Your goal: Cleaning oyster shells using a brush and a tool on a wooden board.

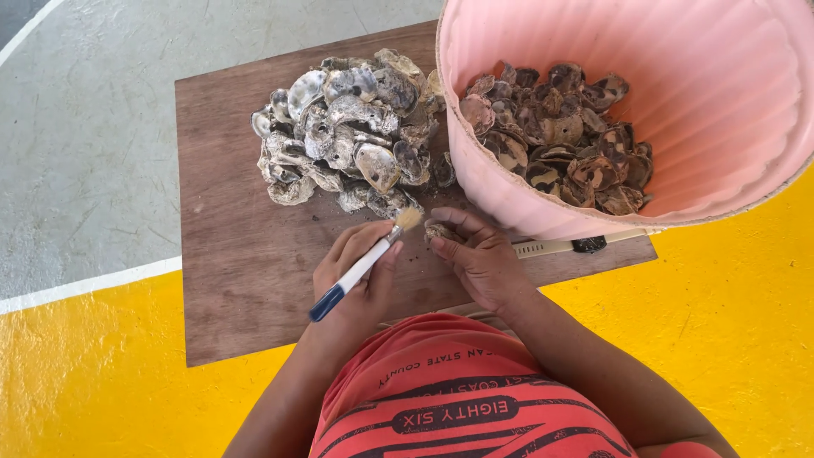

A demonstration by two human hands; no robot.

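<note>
Holding a small brush (pixel 366 265) in my left hand (pixel 360 284), I have the fingers wrapped round its white-and-blue handle, bristles tipped toward the shell (pixel 439 230) pinched in my right hand (pixel 479 259). That shell sits between right thumb and fingertips, just beyond the bristles and close above the board (pixel 229 271). A heap of pale shells (pixel 348 140) lies just past both hands; the pink tub (pixel 509 199), tilted on its side with darker shells (pixel 560 140) inside, rests right beside the right hand.

My read on the risks: the pinch on the shell looks light and covers only its edges, so a firm brush stroke could twist it loose and drop it on the board. Shell rims are likely sharp, and a slip could nick the fingertips. The right wrist is close to the tub's rim, so a wide elbow move might nudge it and spill the darker shells into the pale heap.
</note>
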